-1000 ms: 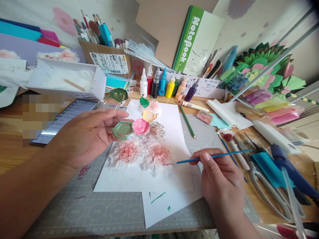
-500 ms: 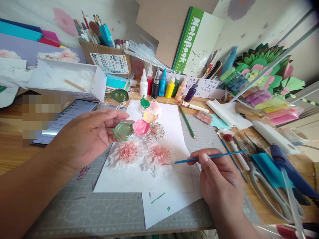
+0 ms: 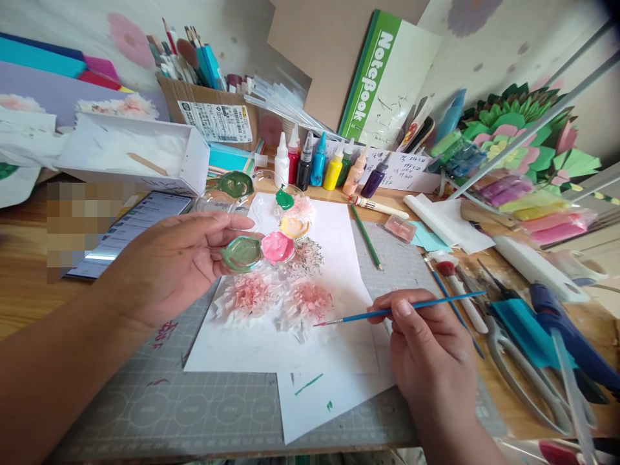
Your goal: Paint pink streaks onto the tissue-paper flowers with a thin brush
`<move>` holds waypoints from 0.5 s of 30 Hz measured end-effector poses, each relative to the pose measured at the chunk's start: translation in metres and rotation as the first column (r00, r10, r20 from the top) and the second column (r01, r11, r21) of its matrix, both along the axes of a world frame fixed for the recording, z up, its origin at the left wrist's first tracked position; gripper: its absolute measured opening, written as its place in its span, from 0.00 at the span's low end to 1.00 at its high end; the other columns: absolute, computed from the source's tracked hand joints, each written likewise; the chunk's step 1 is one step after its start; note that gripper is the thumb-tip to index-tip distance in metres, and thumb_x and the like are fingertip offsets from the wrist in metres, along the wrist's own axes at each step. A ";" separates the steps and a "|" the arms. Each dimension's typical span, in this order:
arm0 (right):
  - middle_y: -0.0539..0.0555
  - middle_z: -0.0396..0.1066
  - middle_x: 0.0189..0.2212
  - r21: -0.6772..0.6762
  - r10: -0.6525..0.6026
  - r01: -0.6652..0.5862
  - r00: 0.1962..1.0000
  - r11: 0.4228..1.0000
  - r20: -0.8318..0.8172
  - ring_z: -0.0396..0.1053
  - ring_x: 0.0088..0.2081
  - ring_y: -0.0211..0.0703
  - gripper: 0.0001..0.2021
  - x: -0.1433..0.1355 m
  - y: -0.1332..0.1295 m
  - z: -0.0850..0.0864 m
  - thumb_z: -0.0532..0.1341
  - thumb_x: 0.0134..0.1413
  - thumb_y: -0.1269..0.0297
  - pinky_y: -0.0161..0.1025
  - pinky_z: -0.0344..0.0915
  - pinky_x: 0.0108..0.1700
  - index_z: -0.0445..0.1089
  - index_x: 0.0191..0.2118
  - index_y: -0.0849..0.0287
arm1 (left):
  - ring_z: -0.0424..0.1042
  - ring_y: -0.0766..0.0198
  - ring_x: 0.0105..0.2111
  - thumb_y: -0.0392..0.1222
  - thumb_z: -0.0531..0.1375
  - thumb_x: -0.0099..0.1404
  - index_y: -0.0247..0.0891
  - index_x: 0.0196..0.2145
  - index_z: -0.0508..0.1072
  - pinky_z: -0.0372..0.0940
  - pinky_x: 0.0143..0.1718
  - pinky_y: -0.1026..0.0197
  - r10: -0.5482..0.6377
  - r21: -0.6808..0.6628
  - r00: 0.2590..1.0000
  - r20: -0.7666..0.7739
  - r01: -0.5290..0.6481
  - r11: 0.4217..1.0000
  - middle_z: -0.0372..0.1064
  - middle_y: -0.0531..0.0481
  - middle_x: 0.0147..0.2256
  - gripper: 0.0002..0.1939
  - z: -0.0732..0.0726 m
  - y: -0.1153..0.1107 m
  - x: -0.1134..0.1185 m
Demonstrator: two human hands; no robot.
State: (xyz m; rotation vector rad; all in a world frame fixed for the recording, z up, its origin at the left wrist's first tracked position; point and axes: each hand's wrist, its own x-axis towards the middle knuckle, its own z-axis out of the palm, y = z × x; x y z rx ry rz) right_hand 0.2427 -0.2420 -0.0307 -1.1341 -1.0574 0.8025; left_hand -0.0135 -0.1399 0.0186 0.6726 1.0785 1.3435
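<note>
Left hand [image 3: 169, 265] pinches a clear palette [image 3: 243, 252], right hand [image 3: 431, 352] a paintbrush [image 3: 357, 316], frilly, perhaps tissue flowers [image 3: 252, 295] near the sheet's [image 3: 237, 355] left edge, "Notebook" [image 3: 390, 81] behind.

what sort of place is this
Probably a craft table, perhaps at home: a row of paint bottles stands at the back, a grid-marked cutting mat lies under the white paper, and a cardboard box holds pencils and brushes.

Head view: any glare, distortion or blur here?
In the head view, the paintbrush is fairly sharp; a bright streak crosses the phone; a pixelated patch sits at left; the top-right corner is dark; the glue gun looks stretched.
</note>
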 end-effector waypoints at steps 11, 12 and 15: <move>0.50 0.75 0.27 0.222 0.002 -0.019 0.997 0.975 0.078 0.73 0.31 0.42 0.05 -0.001 0.000 0.000 0.63 0.64 0.67 0.39 0.67 0.32 0.77 0.36 0.53 | 0.76 0.56 0.26 0.34 0.63 0.55 0.31 0.27 0.82 0.72 0.24 0.58 -0.031 -0.064 0.993 -0.117 0.023 0.998 0.76 0.43 0.25 0.07 0.007 0.000 0.001; 0.50 0.75 0.27 0.220 0.004 -0.018 0.998 0.975 0.063 0.73 0.31 0.41 0.06 -0.001 0.000 0.000 0.63 0.65 0.67 0.38 0.67 0.32 0.77 0.36 0.53 | 0.76 0.56 0.27 0.34 0.63 0.55 0.31 0.27 0.82 0.72 0.25 0.58 -0.032 -0.063 0.993 -0.115 0.025 0.998 0.76 0.44 0.25 0.06 0.007 -0.001 0.002; 0.50 0.76 0.28 0.185 0.032 -0.046 0.996 0.982 0.083 0.73 0.31 0.42 0.06 -0.002 0.000 0.001 0.63 0.64 0.67 0.39 0.68 0.34 0.77 0.36 0.53 | 0.75 0.57 0.27 0.33 0.63 0.55 0.32 0.26 0.82 0.73 0.25 0.58 -0.036 -0.057 0.992 -0.118 0.029 0.998 0.75 0.45 0.24 0.07 0.009 -0.003 0.003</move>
